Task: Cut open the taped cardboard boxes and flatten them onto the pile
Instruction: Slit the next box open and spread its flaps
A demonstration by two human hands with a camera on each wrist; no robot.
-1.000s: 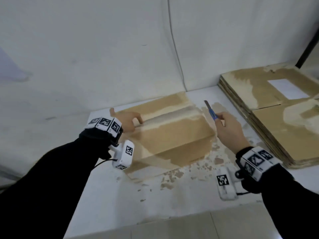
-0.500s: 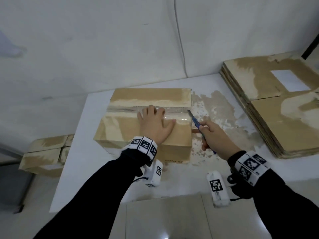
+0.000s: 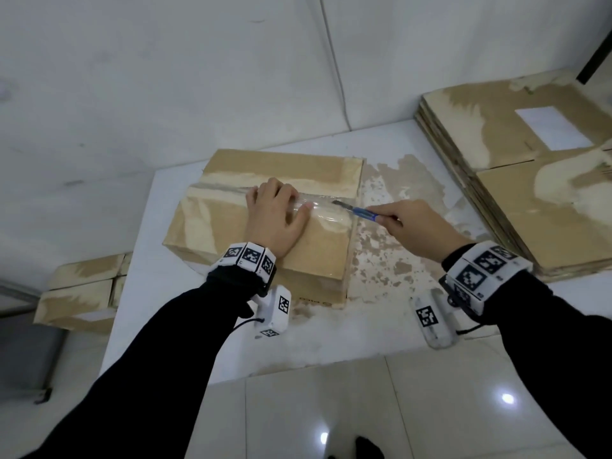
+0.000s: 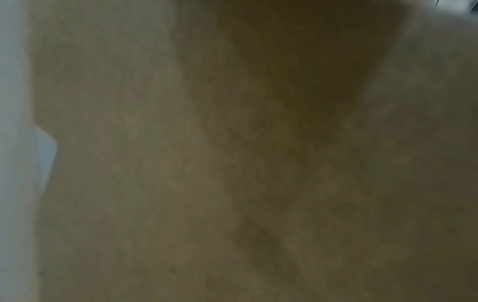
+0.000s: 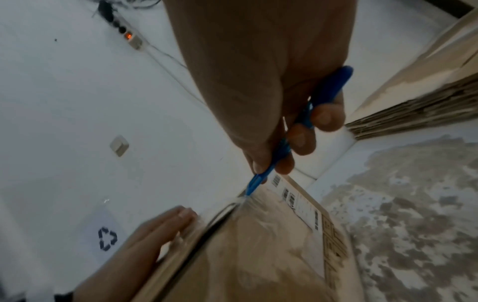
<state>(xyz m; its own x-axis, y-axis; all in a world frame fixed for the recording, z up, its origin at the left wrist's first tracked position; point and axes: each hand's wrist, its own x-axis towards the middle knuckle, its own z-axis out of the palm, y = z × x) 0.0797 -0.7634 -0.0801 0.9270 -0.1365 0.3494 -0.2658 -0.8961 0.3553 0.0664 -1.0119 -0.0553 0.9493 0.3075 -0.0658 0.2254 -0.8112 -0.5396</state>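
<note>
A taped cardboard box (image 3: pixel 215 213) (image 5: pixel 258 255) lies on the white table (image 3: pixel 331 332), clear tape running along its top seam. My left hand (image 3: pixel 276 215) (image 5: pixel 155 235) presses flat on the box top, fingers straight over the tape. My right hand (image 3: pixel 414 226) (image 5: pixel 271 122) grips a blue-handled knife (image 3: pixel 356 211) (image 5: pixel 284 143); its blade tip touches the tape near the box's right edge. The pile of flattened boxes (image 3: pixel 530 193) (image 5: pixel 413 106) sits to the right. The left wrist view is a blur of brown cardboard (image 4: pixel 129 183).
More taped boxes (image 3: pixel 79 293) stand on the floor left of the table. The table surface right of the box is stained and patchy (image 3: pixel 397 253). A white wall rises behind, with a cable (image 3: pixel 334 61). A power strip (image 5: pixel 124 34) lies in the right wrist view.
The box came down flat on the table and my left hand moved onto its top. My right hand brought the knife from the air down to the tape at the right end.
</note>
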